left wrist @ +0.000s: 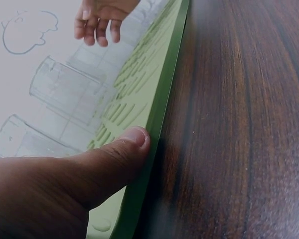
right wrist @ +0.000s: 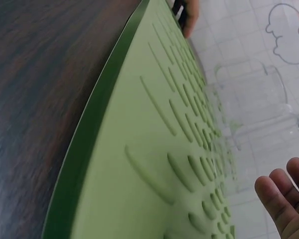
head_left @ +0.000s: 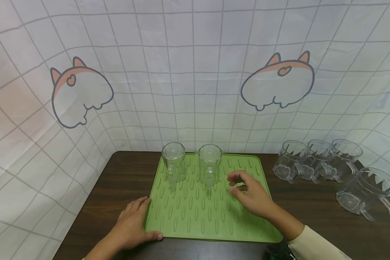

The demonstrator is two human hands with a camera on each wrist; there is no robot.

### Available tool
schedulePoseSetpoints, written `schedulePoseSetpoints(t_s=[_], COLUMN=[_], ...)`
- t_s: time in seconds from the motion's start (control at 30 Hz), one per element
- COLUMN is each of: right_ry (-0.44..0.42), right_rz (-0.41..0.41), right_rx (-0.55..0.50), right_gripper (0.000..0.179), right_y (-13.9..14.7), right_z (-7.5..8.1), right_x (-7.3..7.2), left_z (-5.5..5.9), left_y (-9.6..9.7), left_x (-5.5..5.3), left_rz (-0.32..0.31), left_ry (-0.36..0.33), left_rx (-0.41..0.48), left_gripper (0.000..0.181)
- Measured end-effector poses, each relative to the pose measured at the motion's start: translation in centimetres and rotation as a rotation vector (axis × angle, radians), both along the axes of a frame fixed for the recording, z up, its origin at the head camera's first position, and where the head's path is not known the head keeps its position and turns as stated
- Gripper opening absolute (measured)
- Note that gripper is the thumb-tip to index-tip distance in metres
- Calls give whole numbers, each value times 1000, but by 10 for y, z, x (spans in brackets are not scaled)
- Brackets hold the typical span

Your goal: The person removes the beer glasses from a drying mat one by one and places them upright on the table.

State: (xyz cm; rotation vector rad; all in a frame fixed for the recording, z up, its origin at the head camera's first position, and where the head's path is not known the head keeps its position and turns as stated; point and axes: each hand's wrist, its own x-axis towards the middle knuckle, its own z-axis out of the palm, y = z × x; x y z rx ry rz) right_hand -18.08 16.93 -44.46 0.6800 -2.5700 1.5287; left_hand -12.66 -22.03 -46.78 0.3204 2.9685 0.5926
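Note:
Two clear glass mugs stand upright on a green ridged drying mat [head_left: 195, 224]: the left mug [head_left: 174, 162] and the right mug [head_left: 210, 164], side by side near its back edge, handles toward me. My left hand [head_left: 131, 222] rests at the mat's front left corner, fingers along the left edge; in the left wrist view its thumb [left wrist: 132, 139] lies on the mat's front rim. Over the mat's right half hovers my right hand [head_left: 251, 195], just right of the right mug, fingers loosely bent with nothing between them. The right wrist view shows its fingertips [right wrist: 276, 186] apart from the mug.
Several more clear mugs stand on the dark wood table [head_left: 100, 195] to the right: a row at the back, including a near mug [head_left: 289, 160], and a larger-looking mug [head_left: 365, 191] closer to the right edge. A white grid-patterned curtain [head_left: 195, 90] hangs behind the table.

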Motion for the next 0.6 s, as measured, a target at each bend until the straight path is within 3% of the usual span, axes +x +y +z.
schedulePoseSetpoints(t_s=[0.6], right_ry=[-25], right_rz=[47], right_rx=[-35], right_gripper=[32], right_y=[-31], right_z=[-3], right_x=[-11], left_z=[0], left_y=[1], left_x=[-1], left_rz=[5], left_ry=[-16], left_rx=[5], left_gripper=[124])
